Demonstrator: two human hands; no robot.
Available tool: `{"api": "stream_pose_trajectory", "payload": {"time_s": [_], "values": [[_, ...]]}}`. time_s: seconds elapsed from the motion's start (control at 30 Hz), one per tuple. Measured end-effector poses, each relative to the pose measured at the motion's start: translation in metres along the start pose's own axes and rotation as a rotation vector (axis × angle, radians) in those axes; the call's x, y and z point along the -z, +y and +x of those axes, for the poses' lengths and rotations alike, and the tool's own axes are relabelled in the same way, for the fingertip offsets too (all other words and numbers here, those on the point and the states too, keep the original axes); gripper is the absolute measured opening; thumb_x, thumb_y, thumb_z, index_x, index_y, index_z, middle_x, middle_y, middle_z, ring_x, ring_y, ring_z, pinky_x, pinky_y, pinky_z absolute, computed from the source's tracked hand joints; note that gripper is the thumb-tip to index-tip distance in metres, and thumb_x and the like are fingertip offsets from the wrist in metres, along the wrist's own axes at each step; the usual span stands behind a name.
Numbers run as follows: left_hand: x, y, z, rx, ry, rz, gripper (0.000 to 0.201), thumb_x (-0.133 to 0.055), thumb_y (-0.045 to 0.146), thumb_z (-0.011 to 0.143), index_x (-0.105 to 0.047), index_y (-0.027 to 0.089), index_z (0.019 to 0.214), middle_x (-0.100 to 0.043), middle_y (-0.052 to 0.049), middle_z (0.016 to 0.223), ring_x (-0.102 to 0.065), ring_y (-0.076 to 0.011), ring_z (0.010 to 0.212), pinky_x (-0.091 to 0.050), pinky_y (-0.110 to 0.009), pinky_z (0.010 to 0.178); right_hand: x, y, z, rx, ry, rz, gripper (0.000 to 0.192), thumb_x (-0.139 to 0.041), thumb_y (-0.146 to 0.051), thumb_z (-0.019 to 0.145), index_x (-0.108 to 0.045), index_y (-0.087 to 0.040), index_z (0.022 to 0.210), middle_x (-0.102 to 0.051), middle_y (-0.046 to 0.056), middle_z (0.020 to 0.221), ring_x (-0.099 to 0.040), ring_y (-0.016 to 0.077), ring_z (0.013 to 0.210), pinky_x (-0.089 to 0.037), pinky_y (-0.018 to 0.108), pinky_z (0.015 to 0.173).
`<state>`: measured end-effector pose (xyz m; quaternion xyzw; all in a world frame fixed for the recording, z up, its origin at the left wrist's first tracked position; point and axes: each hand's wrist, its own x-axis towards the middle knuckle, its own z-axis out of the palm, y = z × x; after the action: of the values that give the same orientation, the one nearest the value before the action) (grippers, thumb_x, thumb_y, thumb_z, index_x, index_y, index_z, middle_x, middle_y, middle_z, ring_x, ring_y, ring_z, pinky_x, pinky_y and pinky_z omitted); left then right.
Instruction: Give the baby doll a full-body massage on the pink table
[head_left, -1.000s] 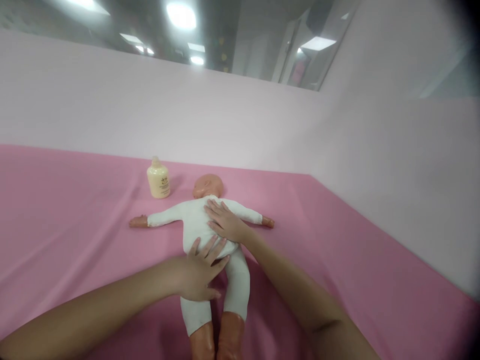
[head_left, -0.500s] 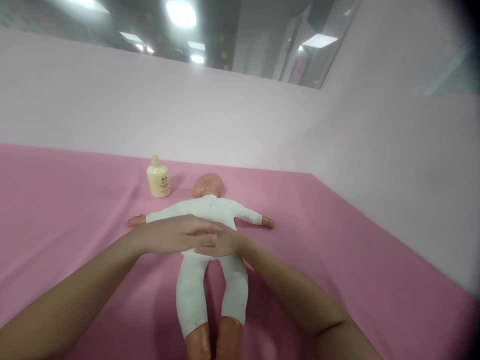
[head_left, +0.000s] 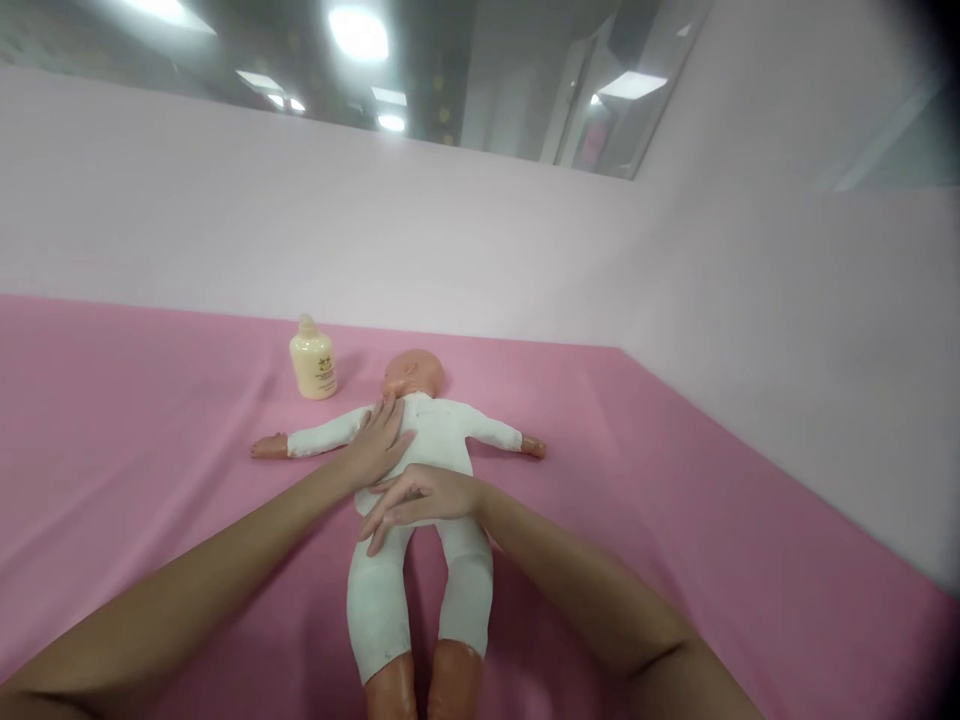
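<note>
A baby doll in a white body suit lies stretched out in front of me, arms spread wide, its head turned to the left and away from me. My left hand rests on the left side of its chest, near the shoulder, with the fingers extended. Lower down, my right hand lies across the doll's belly and hip, palm down, fingers apart and pointing left. Neither hand grips anything. The doll's brown lower legs run out of view at the bottom.
A cream-coloured pump bottle stands beyond the doll's left arm. Pink cloth covers the surface underneath. A pale wall rises behind, with a glass pane reflecting ceiling lights above it.
My hands have come apart from their overlap on the belly. The left has slid up to the doll's chest; the right has stayed low, with its fingers now spread over the hip.
</note>
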<state>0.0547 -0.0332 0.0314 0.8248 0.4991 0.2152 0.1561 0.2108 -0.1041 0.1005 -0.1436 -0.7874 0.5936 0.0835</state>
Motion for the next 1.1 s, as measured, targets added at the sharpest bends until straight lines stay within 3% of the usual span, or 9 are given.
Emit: {"api": "stream_pose_trajectory", "payload": {"time_s": [0.17, 0.3, 0.4, 0.53, 0.63, 0.77, 0.9, 1.0, 1.1], "values": [[-0.010, 0.007, -0.010, -0.020, -0.059, 0.139, 0.071, -0.032, 0.047, 0.096, -0.015, 0.013, 0.156, -0.006, -0.019, 0.164, -0.001, -0.0351, 0.152, -0.016, -0.061, 0.118, 0.012, 0.018, 0.000, -0.007, 0.021, 0.326, 0.059, -0.051, -0.064, 0.085, -0.070, -0.009, 0.093, -0.073, 0.015, 0.079, -0.069, 0.0270, 0.094, -0.043, 0.042, 0.103], [-0.006, 0.017, -0.023, -0.075, -0.141, 0.180, 0.083, -0.045, 0.051, 0.089, -0.014, 0.016, 0.157, -0.006, -0.017, 0.165, 0.003, -0.0369, 0.152, -0.015, -0.061, 0.119, 0.023, 0.036, -0.003, -0.009, 0.086, 0.550, 0.062, -0.023, -0.050, 0.096, -0.064, -0.005, 0.104, -0.072, 0.018, 0.081, -0.071, 0.0254, 0.084, -0.048, 0.043, 0.092], [-0.002, 0.030, -0.034, -0.037, -0.183, 0.187, 0.079, -0.046, 0.049, 0.088, -0.022, 0.019, 0.157, -0.017, -0.012, 0.164, -0.003, -0.0368, 0.152, -0.012, -0.059, 0.121, 0.028, 0.043, -0.005, -0.017, 0.231, 0.681, 0.064, -0.014, -0.047, 0.095, -0.062, -0.007, 0.109, -0.072, 0.019, 0.089, -0.071, 0.0241, 0.081, -0.052, 0.040, 0.083], [0.009, 0.055, -0.047, -0.058, -0.273, 0.188, 0.061, -0.022, 0.043, 0.097, -0.033, 0.019, 0.153, -0.027, -0.014, 0.161, -0.015, -0.0362, 0.151, -0.013, -0.064, 0.119, 0.035, 0.048, -0.005, 0.120, 0.563, 0.688, 0.045, -0.032, -0.044, 0.094, -0.062, -0.014, 0.109, -0.071, 0.014, 0.106, -0.069, 0.0200, 0.095, -0.050, 0.038, 0.093], [0.023, 0.073, -0.057, -0.079, -0.363, 0.203, 0.068, -0.020, 0.045, 0.099, -0.022, 0.008, 0.155, -0.010, -0.022, 0.163, -0.006, -0.0370, 0.152, -0.012, -0.066, 0.117, 0.041, 0.053, -0.004, 0.193, 0.859, 0.515, 0.033, -0.047, -0.041, 0.090, -0.063, -0.016, 0.105, -0.067, 0.012, 0.117, -0.064, 0.0202, 0.110, -0.045, 0.039, 0.105], [0.037, 0.087, -0.071, -0.168, -0.562, 0.197, 0.080, -0.036, 0.052, 0.095, -0.007, 0.013, 0.158, 0.009, -0.016, 0.163, 0.010, -0.0371, 0.150, -0.004, -0.069, 0.116, 0.044, 0.060, -0.006, 0.125, 1.116, 0.039, 0.038, -0.052, -0.038, 0.089, -0.059, -0.016, 0.119, -0.058, 0.012, 0.133, -0.053, 0.0201, 0.127, -0.036, 0.038, 0.116], [0.042, 0.088, -0.084, -0.348, -0.651, 0.094, 0.095, -0.048, 0.065, 0.085, -0.009, 0.018, 0.158, 0.000, -0.013, 0.164, 0.005, -0.0389, 0.150, -0.001, -0.068, 0.117, 0.038, 0.056, -0.007, -0.044, 1.085, -0.463, 0.050, -0.041, -0.031, 0.096, -0.039, -0.020, 0.145, -0.041, 0.010, 0.152, -0.034, 0.0185, 0.144, -0.026, 0.038, 0.123], [0.045, 0.087, -0.089, -0.479, -0.688, 0.031, 0.095, -0.052, 0.069, 0.082, -0.021, 0.021, 0.157, -0.014, -0.009, 0.164, -0.004, -0.0384, 0.151, -0.007, -0.061, 0.122, 0.032, 0.050, -0.005, -0.226, 0.947, -0.756, 0.051, -0.041, -0.033, 0.098, -0.039, -0.020, 0.148, -0.033, 0.011, 0.157, -0.020, 0.0239, 0.151, -0.020, 0.044, 0.124], [0.052, 0.089, -0.089, -0.543, -0.725, 0.005, 0.090, -0.051, 0.069, 0.082, -0.029, 0.021, 0.155, -0.029, -0.007, 0.161, -0.015, -0.0374, 0.150, -0.020, -0.056, 0.121, 0.025, 0.043, -0.002, -0.333, 0.796, -0.894, 0.053, -0.041, -0.035, 0.099, -0.039, -0.014, 0.148, -0.022, 0.015, 0.161, -0.013, 0.0312, 0.152, -0.016, 0.053, 0.123]]}}
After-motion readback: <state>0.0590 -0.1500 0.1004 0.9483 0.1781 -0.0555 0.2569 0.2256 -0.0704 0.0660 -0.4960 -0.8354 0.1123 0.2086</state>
